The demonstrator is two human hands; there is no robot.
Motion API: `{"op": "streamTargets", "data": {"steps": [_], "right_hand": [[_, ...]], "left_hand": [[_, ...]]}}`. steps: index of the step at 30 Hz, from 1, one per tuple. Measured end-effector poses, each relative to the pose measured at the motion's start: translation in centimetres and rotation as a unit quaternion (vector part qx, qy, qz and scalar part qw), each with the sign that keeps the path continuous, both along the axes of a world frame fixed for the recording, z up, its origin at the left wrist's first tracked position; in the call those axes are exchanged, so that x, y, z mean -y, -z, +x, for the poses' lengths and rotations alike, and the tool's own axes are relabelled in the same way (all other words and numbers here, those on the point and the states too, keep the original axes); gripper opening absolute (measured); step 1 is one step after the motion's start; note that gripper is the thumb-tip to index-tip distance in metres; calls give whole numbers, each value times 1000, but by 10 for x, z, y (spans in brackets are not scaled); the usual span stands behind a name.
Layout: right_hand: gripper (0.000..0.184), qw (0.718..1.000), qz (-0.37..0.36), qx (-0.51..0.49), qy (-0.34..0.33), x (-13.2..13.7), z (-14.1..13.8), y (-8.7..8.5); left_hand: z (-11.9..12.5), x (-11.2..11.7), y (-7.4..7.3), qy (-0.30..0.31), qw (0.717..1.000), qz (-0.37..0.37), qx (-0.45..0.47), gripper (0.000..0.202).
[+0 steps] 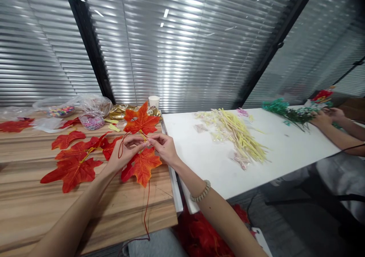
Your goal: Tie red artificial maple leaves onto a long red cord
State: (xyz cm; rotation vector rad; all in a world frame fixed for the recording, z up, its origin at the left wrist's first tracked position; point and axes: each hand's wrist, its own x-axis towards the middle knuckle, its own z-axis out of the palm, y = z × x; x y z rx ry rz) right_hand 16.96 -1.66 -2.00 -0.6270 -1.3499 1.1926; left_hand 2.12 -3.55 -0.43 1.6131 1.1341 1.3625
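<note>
My left hand [127, 149] is closed in a pinch, with a thin red cord [146, 211] looped over its fingers. Opposite it, the fingertips of my right hand [165, 147] pinch the yellow stem of a sprig of artificial maple leaves. One orange-red maple leaf [142, 120] stands up above my fingers; another maple leaf [145, 166] hangs below them. The cord's tail runs down past the table edge. Fingertips partly hide where cord and stem meet. Left of my hands, a second sprig of red maple leaves [74, 165] lies on the wooden table [137, 202].
Bags of colored beads [60, 111], gold packets [122, 111] and a paper cup [154, 101] line the back. Yellow strips [239, 133] lie on the adjoining white table [199, 162]. At far right, another person's hands [327, 117] hold greenery. Red leaves [202, 234] are piled below.
</note>
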Motion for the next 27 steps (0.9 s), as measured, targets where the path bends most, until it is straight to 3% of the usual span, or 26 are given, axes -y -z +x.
{"op": "streamTargets", "data": {"steps": [9, 14, 21, 24, 27], "right_hand": [[17, 1000, -15, 15, 3, 1, -1, -1], [17, 999, -37, 16, -26, -1, 0, 2], [22, 993, -92, 33, -69, -3, 0, 4], [21, 991, -87, 39, -91, -2, 1, 2], [20, 989, -107, -12, -99, -2, 3, -2]], "left_hand": [[-2, -3, 5, -12, 999, 5, -52, 27], [-6, -5, 9, -20, 989, 35, -142, 22], [-8, -2, 1, -35, 983, 71, -165, 21], [-5, 0, -4, -22, 989, 31, -140, 22], [2, 4, -9, -10, 998, -42, -44, 27]]}}
